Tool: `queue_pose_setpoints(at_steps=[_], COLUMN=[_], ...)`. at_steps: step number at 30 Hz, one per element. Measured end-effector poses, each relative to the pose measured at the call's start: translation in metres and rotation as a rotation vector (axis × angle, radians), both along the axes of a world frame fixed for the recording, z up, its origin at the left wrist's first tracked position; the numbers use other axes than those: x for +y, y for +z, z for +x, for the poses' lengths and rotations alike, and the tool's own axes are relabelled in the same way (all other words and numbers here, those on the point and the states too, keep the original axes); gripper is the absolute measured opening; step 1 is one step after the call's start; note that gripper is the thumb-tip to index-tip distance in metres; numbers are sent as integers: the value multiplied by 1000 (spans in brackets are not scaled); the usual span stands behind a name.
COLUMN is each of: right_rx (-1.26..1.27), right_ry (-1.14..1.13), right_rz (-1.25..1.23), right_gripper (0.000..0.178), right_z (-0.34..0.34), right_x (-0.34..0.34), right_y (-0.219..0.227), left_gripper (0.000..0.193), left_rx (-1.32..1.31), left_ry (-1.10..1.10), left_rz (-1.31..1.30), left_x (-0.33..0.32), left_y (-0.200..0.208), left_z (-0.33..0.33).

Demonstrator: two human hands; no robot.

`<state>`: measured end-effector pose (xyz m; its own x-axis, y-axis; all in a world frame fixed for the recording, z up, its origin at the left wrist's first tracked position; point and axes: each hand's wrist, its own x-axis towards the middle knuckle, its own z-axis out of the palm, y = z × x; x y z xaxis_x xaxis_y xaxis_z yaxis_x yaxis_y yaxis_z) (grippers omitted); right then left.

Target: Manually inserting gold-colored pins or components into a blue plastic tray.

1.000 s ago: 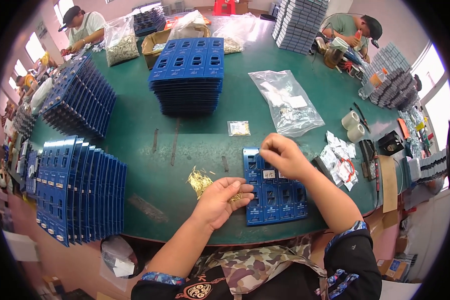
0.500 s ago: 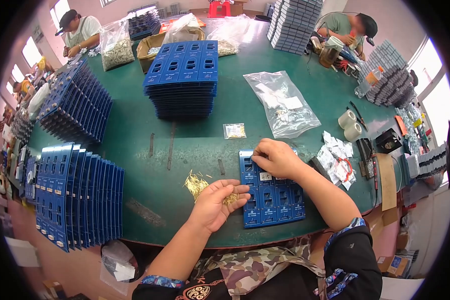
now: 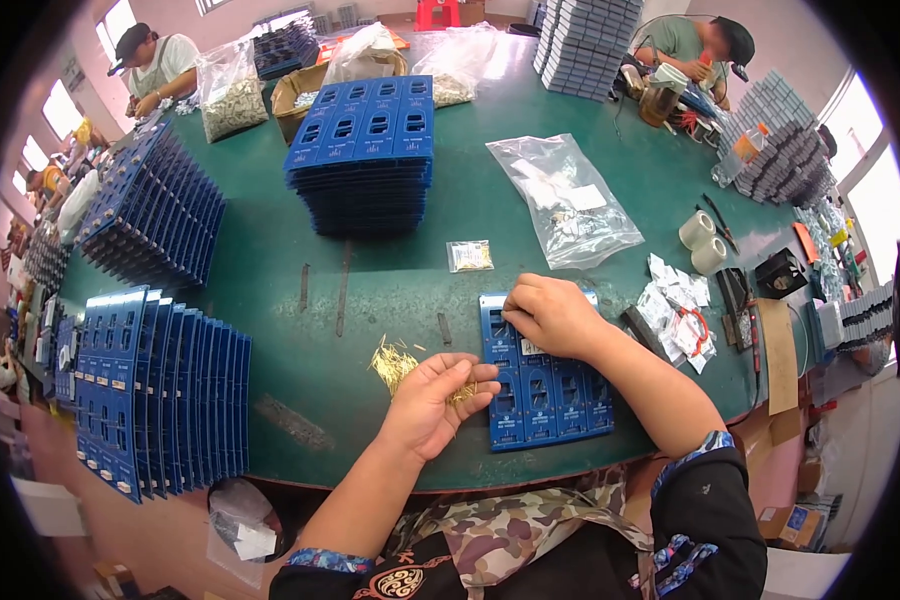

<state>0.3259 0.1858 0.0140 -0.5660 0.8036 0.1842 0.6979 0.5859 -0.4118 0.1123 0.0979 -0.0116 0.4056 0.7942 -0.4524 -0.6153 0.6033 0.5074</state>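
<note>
A blue circuit board panel point(image 3: 537, 405) with rows of cut-outs lies flat on the table in front of me. My right hand point(image 3: 553, 318) is over its upper part, thumb and fingertips pinched together close to the upper left cut-out. Whatever is between those fingertips is too small to see. Palm up beside the panel's left edge, my left hand point(image 3: 430, 402) has curled fingers around a bunch of thin gold pins point(image 3: 464, 391). A loose pile of the same gold pins point(image 3: 391, 364) lies on the table just behind it. A small white label on the panel is partly covered by my right hand.
Stacked blue panels point(image 3: 360, 130) stand at the back, with more stacks point(image 3: 155, 390) at the left. A small packet point(image 3: 469, 256) and a clear plastic bag point(image 3: 567, 205) lie beyond the panel. Tape rolls point(image 3: 703, 245) and tools are at right. Two people sit across the table.
The view has shifted slightly. My right hand has edged over the panel and covers more of the white label. My left hand keeps its hold on the gold pins.
</note>
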Motion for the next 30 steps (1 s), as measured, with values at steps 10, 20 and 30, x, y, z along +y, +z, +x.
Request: queue_pose_setpoints(at_steps=[10, 20, 30], right_rx=[-29, 16, 112], right_ry=[42, 28, 372], right_rz=[103, 132, 270], right_gripper=[13, 17, 16], right_z=[7, -3, -50], right_x=[-18, -29, -67], right_y=[5, 19, 21], left_gripper=[20, 19, 18], left_rx=[-42, -59, -203], left_ry=[50, 103, 359], left_rz=[-17, 18, -27], left_x=[0, 3, 3], left_y=[5, -4, -5], left_z=[0, 1, -6])
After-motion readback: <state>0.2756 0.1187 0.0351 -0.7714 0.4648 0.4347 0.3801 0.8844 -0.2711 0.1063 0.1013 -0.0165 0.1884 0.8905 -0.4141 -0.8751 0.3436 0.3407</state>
